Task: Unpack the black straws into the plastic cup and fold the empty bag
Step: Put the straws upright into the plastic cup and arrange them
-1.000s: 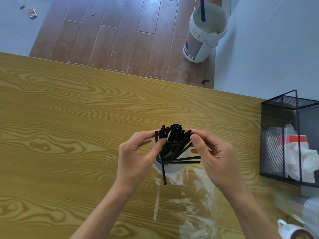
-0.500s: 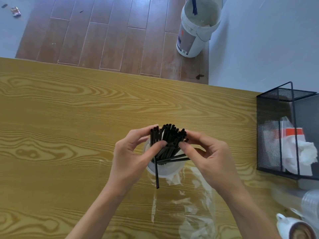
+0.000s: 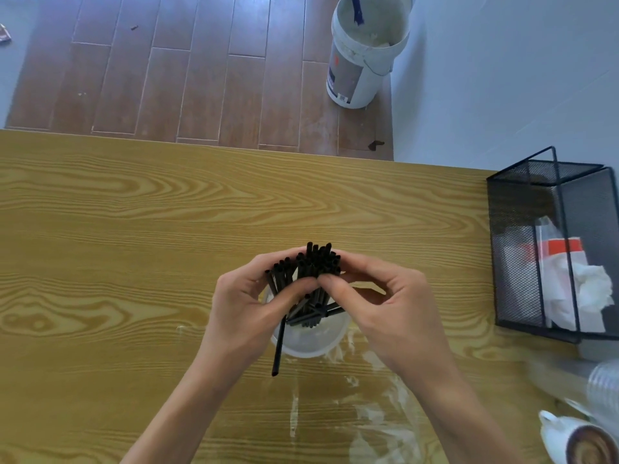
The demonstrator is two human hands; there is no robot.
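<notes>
A bundle of black straws [image 3: 315, 262] stands upright in a clear plastic cup [image 3: 311, 343] on the wooden table [image 3: 117, 246]. My left hand [image 3: 248, 306] wraps the bundle from the left and my right hand [image 3: 378, 306] from the right, thumbs meeting in front of the straws. One black straw [image 3: 278, 349] hangs out over the cup's near rim, slanting down to the left. A few others lie crosswise inside the cup. The empty clear bag [image 3: 368, 416] lies flat and crinkled on the table just in front of the cup, between my forearms.
A black mesh basket [image 3: 522, 242] with white paper and a red-and-white packet stands at the right edge. A stack of clear cups [image 3: 603, 386] and a white mug [image 3: 576, 440] sit at the lower right. A white bucket [image 3: 361, 58] stands on the floor beyond the table.
Both hands have closed in tighter around the straws, thumbs now touching, and the bundle stands more gathered and upright. The crosswise straws have sunk lower into the cup.
</notes>
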